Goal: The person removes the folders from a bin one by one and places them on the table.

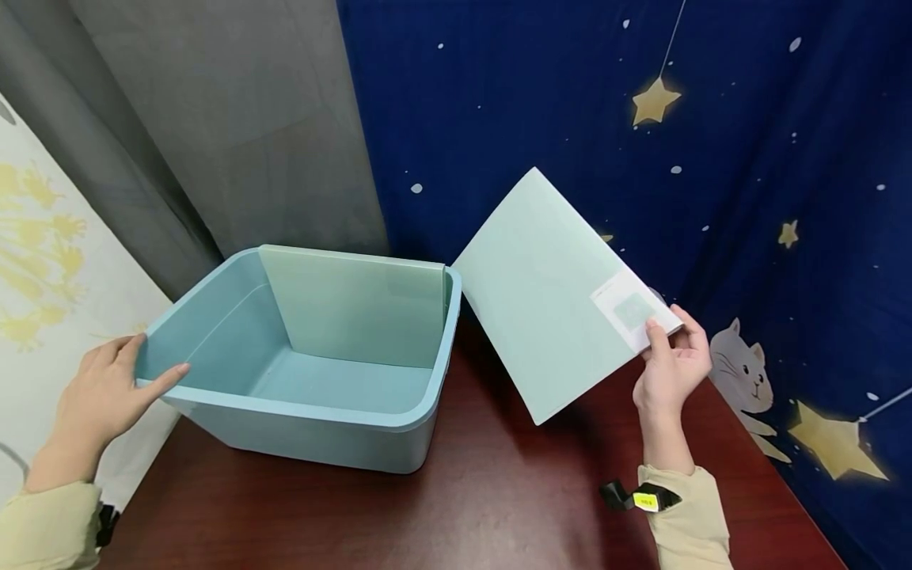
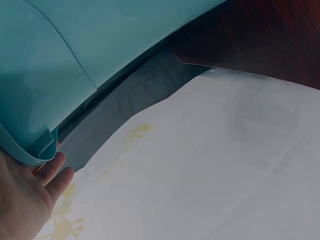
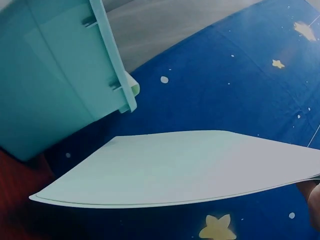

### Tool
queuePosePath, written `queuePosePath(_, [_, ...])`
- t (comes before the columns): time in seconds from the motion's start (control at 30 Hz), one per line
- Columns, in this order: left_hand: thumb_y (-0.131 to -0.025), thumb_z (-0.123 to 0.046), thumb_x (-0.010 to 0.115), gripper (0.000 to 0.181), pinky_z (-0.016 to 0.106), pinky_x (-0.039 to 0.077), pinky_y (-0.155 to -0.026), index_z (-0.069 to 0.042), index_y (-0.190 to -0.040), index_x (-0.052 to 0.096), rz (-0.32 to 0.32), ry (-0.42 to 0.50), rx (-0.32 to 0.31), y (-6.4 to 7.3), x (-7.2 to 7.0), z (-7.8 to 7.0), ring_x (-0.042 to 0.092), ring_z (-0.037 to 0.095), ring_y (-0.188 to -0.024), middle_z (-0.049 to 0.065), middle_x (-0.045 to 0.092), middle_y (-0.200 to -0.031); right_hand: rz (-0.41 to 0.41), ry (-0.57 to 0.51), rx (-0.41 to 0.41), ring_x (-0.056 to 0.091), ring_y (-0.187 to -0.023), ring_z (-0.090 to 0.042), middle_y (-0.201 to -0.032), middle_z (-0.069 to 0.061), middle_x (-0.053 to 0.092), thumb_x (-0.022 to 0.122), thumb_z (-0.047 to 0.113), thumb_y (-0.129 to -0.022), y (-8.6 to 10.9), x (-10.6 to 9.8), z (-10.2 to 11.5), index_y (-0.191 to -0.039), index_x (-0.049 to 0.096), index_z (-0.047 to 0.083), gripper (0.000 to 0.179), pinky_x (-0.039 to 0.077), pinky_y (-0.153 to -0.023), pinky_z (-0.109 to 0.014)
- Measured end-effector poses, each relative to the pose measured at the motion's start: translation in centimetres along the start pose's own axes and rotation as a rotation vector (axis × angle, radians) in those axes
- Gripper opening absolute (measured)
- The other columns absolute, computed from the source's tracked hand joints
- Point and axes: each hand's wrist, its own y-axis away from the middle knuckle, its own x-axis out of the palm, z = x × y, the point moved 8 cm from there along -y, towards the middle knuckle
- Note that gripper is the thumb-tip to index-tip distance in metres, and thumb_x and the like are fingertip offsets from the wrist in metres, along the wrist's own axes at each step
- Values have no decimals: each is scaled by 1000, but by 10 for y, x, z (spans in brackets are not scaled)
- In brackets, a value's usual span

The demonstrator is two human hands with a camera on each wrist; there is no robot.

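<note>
A blue plastic bin point(image 1: 285, 408) sits on the table, and my left hand point(image 1: 103, 392) holds its left end, thumb over the rim. From below, the left wrist view shows fingers point(image 2: 52, 175) against the outside of the rim. Inside the bin a pale green folder point(image 1: 363, 309) stands on its edge against the far wall. My right hand point(image 1: 673, 368) pinches a second pale green folder point(image 1: 541, 309) by one corner, near its white label. This folder is tilted in the air to the right of the bin. The right wrist view shows the folder point(image 3: 165, 170) nearly edge-on.
The dark red-brown table point(image 1: 492, 491) lies under the bin. Behind it hang a grey curtain point(image 1: 242, 119) and a dark blue curtain point(image 1: 499, 103) with stars and a cat. A white sheet with yellow figures point(image 1: 43, 261) is at the left.
</note>
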Motion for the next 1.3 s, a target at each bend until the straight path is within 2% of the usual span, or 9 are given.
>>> queuePosePath(0.33, [-84,-53,49,89,67,26,-85,12,-138,21,2,8,9,-1,0,-1,21,51,-122,36,27,-130,-44,34,43,63,-82,-22,-98,-19,59,54,-21,-76,16,-17,-13,-105,60,-7,33,55,-55,-23])
queuePosePath(0.47, [-84,-53,50,90,67,26,-85,12,-138,20,2,6,11,-1,0,1,20,52,-122,36,26,-131,-54,62,53,63,-79,-20,-95,-18,60,56,-19,-76,20,-22,-17,-106,61,-6,33,52,-49,-20])
queuePosePath(0.7, [-84,-53,49,89,67,26,-86,12,-138,21,1,3,14,-1,0,0,20,51,-123,36,27,-131,-54,38,70,64,-80,-21,-94,-19,58,57,-18,-77,27,-27,-23,-106,60,-7,31,56,-59,-26])
queuePosePath(1.3, [-84,-54,49,90,67,25,-87,12,-138,21,9,0,-3,-1,0,0,20,52,-122,36,26,-131,-86,87,141,64,-83,-20,-99,-19,55,58,-14,-79,48,-40,-39,-109,57,-5,31,56,-62,-27])
